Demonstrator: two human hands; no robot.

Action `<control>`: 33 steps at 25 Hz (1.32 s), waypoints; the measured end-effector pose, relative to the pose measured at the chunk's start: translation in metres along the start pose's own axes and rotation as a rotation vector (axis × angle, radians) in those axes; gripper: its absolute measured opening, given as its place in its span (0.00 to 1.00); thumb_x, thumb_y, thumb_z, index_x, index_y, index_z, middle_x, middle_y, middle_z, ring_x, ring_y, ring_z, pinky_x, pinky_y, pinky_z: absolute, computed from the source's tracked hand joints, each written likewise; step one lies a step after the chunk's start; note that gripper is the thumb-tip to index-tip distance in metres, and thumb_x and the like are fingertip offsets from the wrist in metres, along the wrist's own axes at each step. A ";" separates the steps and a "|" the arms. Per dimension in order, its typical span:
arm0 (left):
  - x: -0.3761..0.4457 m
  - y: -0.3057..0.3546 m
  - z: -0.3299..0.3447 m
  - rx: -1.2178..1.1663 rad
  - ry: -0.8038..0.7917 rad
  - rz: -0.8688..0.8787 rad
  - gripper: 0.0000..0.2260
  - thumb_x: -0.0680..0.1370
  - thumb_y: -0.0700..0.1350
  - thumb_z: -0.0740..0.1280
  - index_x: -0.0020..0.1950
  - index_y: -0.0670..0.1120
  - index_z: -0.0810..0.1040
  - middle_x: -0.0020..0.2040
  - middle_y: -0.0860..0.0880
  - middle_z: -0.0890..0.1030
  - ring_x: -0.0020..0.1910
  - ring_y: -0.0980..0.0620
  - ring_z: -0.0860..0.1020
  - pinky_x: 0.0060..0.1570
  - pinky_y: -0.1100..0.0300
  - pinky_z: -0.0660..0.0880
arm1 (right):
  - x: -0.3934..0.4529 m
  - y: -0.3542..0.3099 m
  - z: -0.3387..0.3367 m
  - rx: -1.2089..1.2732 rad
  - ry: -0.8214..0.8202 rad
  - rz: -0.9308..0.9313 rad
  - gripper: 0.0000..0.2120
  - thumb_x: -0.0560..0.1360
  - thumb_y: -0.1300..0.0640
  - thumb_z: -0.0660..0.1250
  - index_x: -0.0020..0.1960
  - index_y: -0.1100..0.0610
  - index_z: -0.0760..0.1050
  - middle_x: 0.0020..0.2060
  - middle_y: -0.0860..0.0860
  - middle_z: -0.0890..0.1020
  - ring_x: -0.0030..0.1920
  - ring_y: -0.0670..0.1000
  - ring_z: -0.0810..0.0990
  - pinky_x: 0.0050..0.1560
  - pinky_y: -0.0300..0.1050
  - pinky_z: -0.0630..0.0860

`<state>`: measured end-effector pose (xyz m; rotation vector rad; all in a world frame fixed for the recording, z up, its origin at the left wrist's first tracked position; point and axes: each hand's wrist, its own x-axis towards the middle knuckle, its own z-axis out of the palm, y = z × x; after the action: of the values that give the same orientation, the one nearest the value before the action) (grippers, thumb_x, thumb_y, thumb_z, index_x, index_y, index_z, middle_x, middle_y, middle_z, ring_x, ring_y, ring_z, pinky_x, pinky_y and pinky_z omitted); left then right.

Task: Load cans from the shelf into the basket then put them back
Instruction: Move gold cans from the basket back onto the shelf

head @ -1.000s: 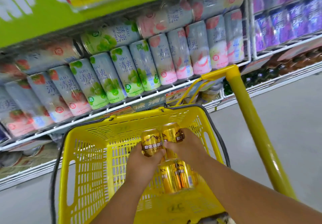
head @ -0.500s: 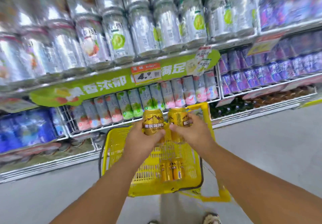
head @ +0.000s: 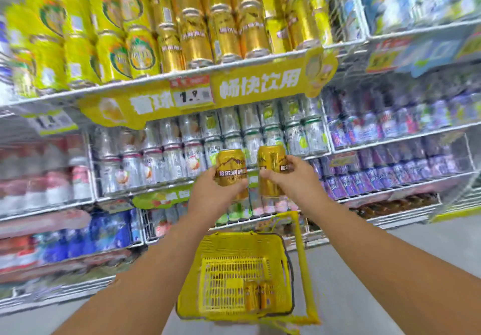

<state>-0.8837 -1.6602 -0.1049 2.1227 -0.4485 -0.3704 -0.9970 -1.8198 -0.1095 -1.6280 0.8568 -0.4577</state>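
Now | left hand (head: 208,194) clasps gold can (head: 231,168) | right hand (head: 299,178) clasps second gold can (head: 270,169)

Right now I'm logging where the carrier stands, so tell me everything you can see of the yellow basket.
The yellow basket looks like moulded plastic with slotted lattice walls and floor and a dark rim. It stands upright on the grey floor before the shelves, below both raised hands, which do not touch it. A long yellow handle rises at its right side. Gold cans lie in its near right corner; their number is blurred.
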 end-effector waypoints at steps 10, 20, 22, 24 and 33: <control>-0.021 0.123 -0.056 -0.139 -0.033 0.144 0.14 0.70 0.57 0.78 0.41 0.62 0.73 0.43 0.61 0.80 0.44 0.60 0.79 0.43 0.61 0.75 | -0.010 -0.121 -0.069 -0.017 0.028 -0.189 0.45 0.65 0.38 0.80 0.74 0.55 0.68 0.62 0.48 0.75 0.59 0.50 0.76 0.60 0.51 0.76; 0.000 0.217 -0.059 -0.131 0.033 0.189 0.13 0.72 0.60 0.75 0.44 0.59 0.72 0.42 0.61 0.73 0.40 0.62 0.72 0.39 0.64 0.70 | 0.024 -0.202 -0.126 -0.057 0.005 -0.264 0.44 0.69 0.41 0.78 0.77 0.56 0.65 0.70 0.52 0.72 0.59 0.52 0.74 0.54 0.46 0.70; 0.015 0.233 -0.057 -0.088 0.040 0.219 0.23 0.70 0.64 0.75 0.58 0.53 0.77 0.54 0.56 0.76 0.50 0.55 0.77 0.49 0.59 0.75 | 0.036 -0.215 -0.138 -0.069 0.032 -0.240 0.43 0.69 0.42 0.78 0.76 0.57 0.65 0.70 0.53 0.73 0.57 0.52 0.74 0.52 0.46 0.70; 0.038 0.247 -0.052 -0.048 0.055 0.234 0.18 0.70 0.64 0.75 0.47 0.54 0.74 0.48 0.58 0.73 0.43 0.57 0.74 0.41 0.61 0.72 | 0.051 -0.225 -0.149 -0.071 0.084 -0.246 0.42 0.69 0.43 0.78 0.75 0.57 0.67 0.69 0.54 0.75 0.54 0.52 0.76 0.52 0.45 0.71; 0.111 0.291 -0.004 0.069 0.157 0.279 0.30 0.68 0.67 0.74 0.52 0.43 0.73 0.57 0.53 0.71 0.49 0.50 0.75 0.48 0.55 0.73 | 0.118 -0.248 -0.180 -0.182 0.266 -0.241 0.41 0.68 0.39 0.78 0.72 0.61 0.72 0.65 0.55 0.78 0.55 0.53 0.77 0.56 0.47 0.73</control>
<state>-0.8346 -1.8596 0.1291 2.0995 -0.6634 -0.0289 -0.9757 -2.0153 0.1533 -1.8766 0.9226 -0.7982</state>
